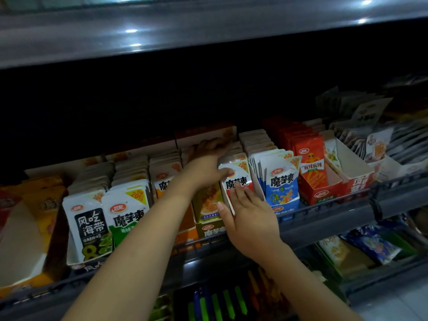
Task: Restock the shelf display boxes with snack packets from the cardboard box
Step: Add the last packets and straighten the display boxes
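Dim store shelf (324, 218) of display boxes; left hand (206, 165) grips red-white packets (236, 179), right hand (250, 218) touches them with straight fingers.

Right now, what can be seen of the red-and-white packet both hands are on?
The red-and-white snack packet is glossy, white on top with bold dark characters and a yellow corner flash, red below. It stands nearly upright at the front of its display box. The left hand grips its top; the right hand touches its front with straight fingers.

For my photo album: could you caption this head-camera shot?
Two hands, left hand and right hand, settle red-and-white snack packets into a shelf display box.
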`<action>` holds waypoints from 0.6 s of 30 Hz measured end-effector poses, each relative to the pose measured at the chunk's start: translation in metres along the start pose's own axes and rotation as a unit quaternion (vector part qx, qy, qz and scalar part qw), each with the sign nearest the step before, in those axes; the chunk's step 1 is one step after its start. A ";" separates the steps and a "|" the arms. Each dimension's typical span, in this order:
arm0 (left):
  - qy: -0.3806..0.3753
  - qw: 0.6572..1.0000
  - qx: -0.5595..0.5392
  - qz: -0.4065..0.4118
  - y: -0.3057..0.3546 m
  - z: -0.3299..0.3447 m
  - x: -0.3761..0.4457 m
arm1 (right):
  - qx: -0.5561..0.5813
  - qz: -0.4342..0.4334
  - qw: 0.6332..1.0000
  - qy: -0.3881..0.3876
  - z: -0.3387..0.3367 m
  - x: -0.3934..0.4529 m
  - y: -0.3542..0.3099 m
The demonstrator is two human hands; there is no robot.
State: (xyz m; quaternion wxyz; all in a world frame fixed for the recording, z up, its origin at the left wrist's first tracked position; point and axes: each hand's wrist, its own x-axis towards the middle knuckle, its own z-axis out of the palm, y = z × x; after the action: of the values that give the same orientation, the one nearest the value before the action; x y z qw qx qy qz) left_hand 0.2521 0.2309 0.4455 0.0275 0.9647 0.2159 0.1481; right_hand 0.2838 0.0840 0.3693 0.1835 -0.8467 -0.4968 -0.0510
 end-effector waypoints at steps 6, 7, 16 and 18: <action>-0.006 1.000 0.020 -0.011 0.004 -0.004 -0.001 | 0.022 -0.010 1.000 0.003 -0.005 0.000 -0.001; -0.006 0.999 0.033 -0.009 0.005 -0.002 -0.001 | 0.029 -0.012 0.999 0.008 -0.005 0.000 -0.002; 0.002 0.998 -0.057 -0.013 0.007 0.007 -0.008 | 0.149 -0.022 0.982 0.115 -0.007 -0.008 0.008; 0.022 0.994 -0.104 -0.017 0.014 0.007 -0.011 | 0.175 -0.030 0.967 0.181 -0.009 -0.010 0.015</action>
State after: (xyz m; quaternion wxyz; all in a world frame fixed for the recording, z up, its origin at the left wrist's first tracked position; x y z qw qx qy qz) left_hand 0.2505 0.2135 0.4379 0.1258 0.9494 0.2157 0.1903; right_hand 0.2926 0.0662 0.3713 0.4140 -0.7630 -0.4814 -0.1210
